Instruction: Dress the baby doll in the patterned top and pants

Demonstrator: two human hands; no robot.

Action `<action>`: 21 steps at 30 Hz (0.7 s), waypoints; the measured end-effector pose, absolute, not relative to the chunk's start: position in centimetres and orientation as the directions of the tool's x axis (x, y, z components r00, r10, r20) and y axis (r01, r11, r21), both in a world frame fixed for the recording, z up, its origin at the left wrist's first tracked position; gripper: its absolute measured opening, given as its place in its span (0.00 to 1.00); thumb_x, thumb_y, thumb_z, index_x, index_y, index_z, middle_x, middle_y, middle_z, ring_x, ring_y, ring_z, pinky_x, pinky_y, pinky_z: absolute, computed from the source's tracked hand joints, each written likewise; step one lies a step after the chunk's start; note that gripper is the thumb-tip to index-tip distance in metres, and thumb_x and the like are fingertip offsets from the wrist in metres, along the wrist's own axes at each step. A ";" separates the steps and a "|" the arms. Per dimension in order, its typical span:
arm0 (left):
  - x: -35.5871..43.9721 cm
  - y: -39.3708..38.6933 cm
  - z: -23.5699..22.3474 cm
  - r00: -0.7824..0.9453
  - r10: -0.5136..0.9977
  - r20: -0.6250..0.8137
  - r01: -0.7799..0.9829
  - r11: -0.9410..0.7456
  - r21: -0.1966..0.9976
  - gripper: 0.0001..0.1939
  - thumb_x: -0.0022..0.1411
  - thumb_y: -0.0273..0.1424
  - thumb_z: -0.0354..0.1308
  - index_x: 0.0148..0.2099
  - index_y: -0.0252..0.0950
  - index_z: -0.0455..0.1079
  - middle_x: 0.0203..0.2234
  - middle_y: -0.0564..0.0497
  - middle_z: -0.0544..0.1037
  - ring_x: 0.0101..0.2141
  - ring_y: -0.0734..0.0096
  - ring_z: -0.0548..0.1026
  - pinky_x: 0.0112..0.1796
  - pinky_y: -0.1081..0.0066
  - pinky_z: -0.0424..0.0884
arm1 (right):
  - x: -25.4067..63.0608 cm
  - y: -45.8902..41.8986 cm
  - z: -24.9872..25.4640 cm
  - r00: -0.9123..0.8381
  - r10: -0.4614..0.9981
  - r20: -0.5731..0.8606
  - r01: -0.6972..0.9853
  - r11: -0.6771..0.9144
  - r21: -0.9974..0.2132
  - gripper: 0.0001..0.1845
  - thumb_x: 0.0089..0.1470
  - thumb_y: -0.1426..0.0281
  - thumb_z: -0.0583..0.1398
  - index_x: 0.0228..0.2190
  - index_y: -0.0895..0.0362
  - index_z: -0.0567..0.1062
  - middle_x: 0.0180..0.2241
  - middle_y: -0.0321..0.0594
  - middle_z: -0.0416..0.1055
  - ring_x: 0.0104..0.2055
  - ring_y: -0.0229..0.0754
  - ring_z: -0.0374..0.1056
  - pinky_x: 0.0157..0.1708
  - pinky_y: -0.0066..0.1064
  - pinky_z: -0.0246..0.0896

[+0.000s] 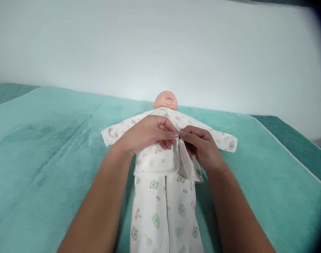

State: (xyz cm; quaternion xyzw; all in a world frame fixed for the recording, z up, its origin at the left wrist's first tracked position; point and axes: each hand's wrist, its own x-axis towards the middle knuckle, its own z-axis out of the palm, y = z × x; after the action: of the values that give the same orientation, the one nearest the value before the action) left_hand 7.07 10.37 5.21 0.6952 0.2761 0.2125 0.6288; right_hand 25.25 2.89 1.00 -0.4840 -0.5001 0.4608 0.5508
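A baby doll [165, 99] lies on its back, dressed in a white printed baby top [152, 163] and matching trousers [160, 214]. Over the doll's chest, my left hand [156, 133] pinches the overlapping front edge of the top between thumb and fingers. Right beside it, my right hand [198, 142] is closed in a pinch on the same edge, with the two thumb tips almost touching. A white strip of cloth [185, 161] hangs down below the fingers. Whether a tie or a fastener sits between the fingertips is too small to tell.
A green plush cover [57, 151] spreads under the doll, with a pale seam towards each side. The top's sleeves [226, 141] stretch out to left and right. Behind the far edge stands a plain white wall [150, 45].
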 end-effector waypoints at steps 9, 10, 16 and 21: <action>7.0 10.4 5.2 0.754 0.656 -0.023 0.100 -0.080 0.992 0.10 0.60 0.34 0.66 0.34 0.34 0.71 0.27 0.49 0.80 0.27 0.73 0.77 0.30 0.71 0.76 | 26.2 2.8 0.9 -0.032 0.991 0.132 0.024 0.133 -0.991 0.14 0.60 0.58 0.62 0.30 0.55 0.74 0.19 0.32 0.67 0.21 0.34 0.61 0.21 0.27 0.51; 7.0 10.4 5.2 0.758 0.652 -0.020 0.099 -0.084 0.991 0.10 0.60 0.34 0.66 0.35 0.34 0.71 0.27 0.49 0.80 0.27 0.73 0.78 0.30 0.71 0.76 | 26.3 2.8 0.8 -0.045 0.991 0.129 0.025 0.131 -0.991 0.12 0.59 0.59 0.64 0.32 0.55 0.74 0.20 0.32 0.68 0.21 0.34 0.61 0.21 0.27 0.52; 7.0 10.5 5.0 0.765 0.643 -0.021 0.107 -0.095 0.990 0.12 0.59 0.38 0.66 0.34 0.35 0.70 0.26 0.51 0.79 0.27 0.72 0.78 0.30 0.71 0.77 | 26.4 2.9 0.9 -0.051 0.994 0.093 0.049 0.095 -0.994 0.12 0.52 0.63 0.69 0.34 0.54 0.73 0.23 0.29 0.66 0.22 0.31 0.61 0.20 0.25 0.52; 7.2 10.4 5.0 0.779 0.626 -0.025 0.129 -0.122 0.984 0.12 0.61 0.39 0.65 0.35 0.36 0.69 0.24 0.52 0.79 0.27 0.71 0.79 0.29 0.71 0.77 | 26.1 2.9 1.1 -0.047 0.995 0.085 0.062 0.088 -0.994 0.11 0.52 0.66 0.69 0.34 0.54 0.73 0.25 0.29 0.67 0.22 0.30 0.61 0.20 0.24 0.52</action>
State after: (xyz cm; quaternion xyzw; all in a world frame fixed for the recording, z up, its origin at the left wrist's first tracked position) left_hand 7.17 10.38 4.99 0.7207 0.2622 0.2041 0.6085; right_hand 26.15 2.85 1.14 -0.4824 -0.5481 0.4724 0.4937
